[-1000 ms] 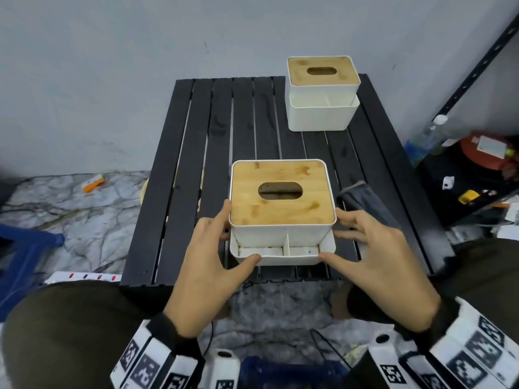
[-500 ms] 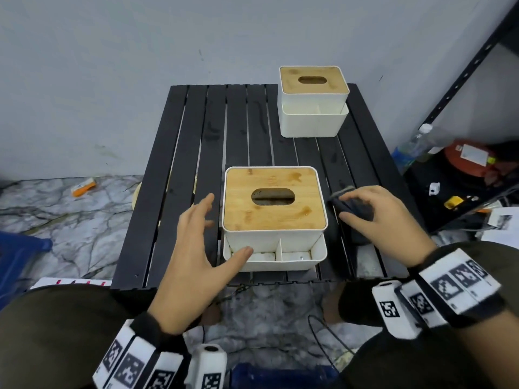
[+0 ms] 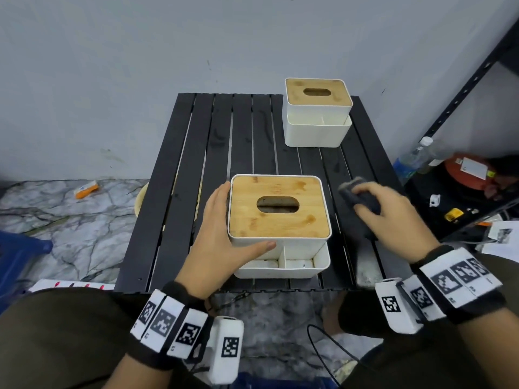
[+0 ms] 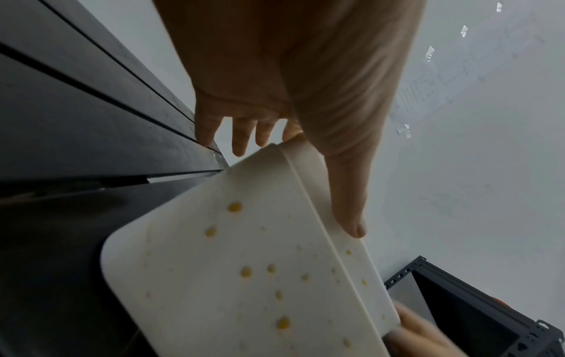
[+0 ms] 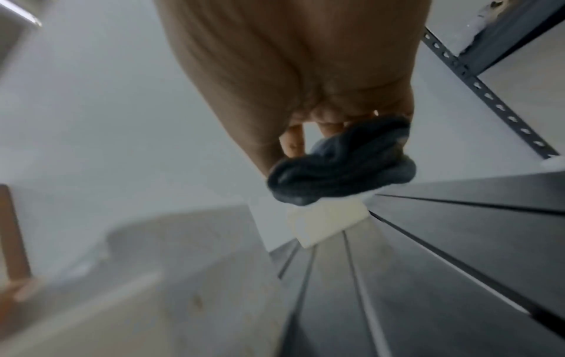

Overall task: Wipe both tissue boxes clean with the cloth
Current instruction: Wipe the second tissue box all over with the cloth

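Note:
The near tissue box (image 3: pixel 278 209), white with a bamboo lid, stands at the front of the black slatted table (image 3: pixel 174 220). My left hand (image 3: pixel 222 237) rests flat against its left side, thumb straight along the front wall. In the left wrist view that wall (image 4: pixel 244 265) carries yellow spots. Just right of the box, my right hand (image 3: pixel 393 217) grips the bunched dark grey cloth (image 3: pixel 362 199) above the table; the cloth (image 5: pixel 342 166) hangs from its curled fingers. The far tissue box (image 3: pixel 317 113) sits at the back right corner.
A black metal shelf rack (image 3: pixel 471 88) stands to the right, with a plastic bottle (image 3: pixel 412 158) and a red object (image 3: pixel 471 172) low on it. On the marble floor at left lie an orange item (image 3: pixel 85 189) and a blue crate (image 3: pixel 16 254).
My right hand left the near box's right side, reached to the cloth on the table and gathered it up. My left hand shifted along the box's left side.

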